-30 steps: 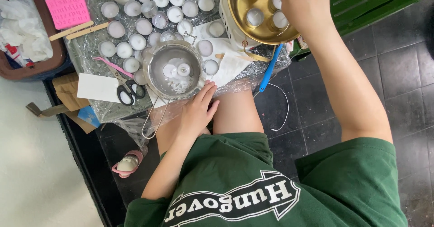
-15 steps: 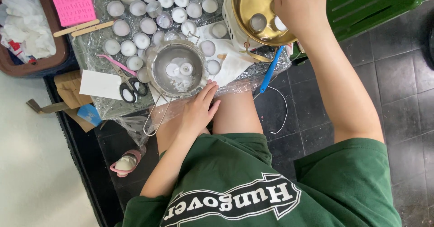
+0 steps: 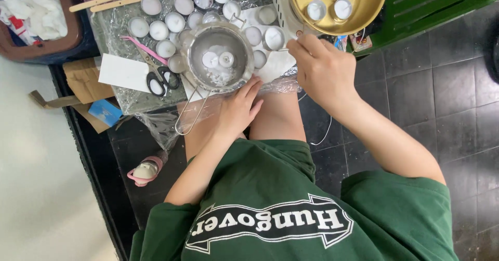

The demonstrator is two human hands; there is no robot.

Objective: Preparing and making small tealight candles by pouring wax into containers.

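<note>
My left hand (image 3: 240,106) lies flat with its fingers apart on my thigh and the clear plastic sheet, just below a metal strainer (image 3: 220,58) that holds bits of white wax. My right hand (image 3: 323,69) hovers below a golden pan (image 3: 370,7) with three tealights in it. Its curled fingertips are beside a tealight cup (image 3: 274,37) on white paper, and I cannot see whether they grip it. Several more tealight cups (image 3: 166,22) stand in rows on the plastic sheet.
Black-handled scissors (image 3: 157,80) and a pink stick (image 3: 141,48) lie left of the strainer by a white card (image 3: 120,73). A brown tray (image 3: 73,35) with white scraps sits far left. A green crate (image 3: 442,6) stands at the right and a small pink holder (image 3: 145,171) on the dark floor.
My right hand has come down from over the golden pan to the tealight cup beside it. The view has shifted slightly. My left hand has stayed on my thigh.
</note>
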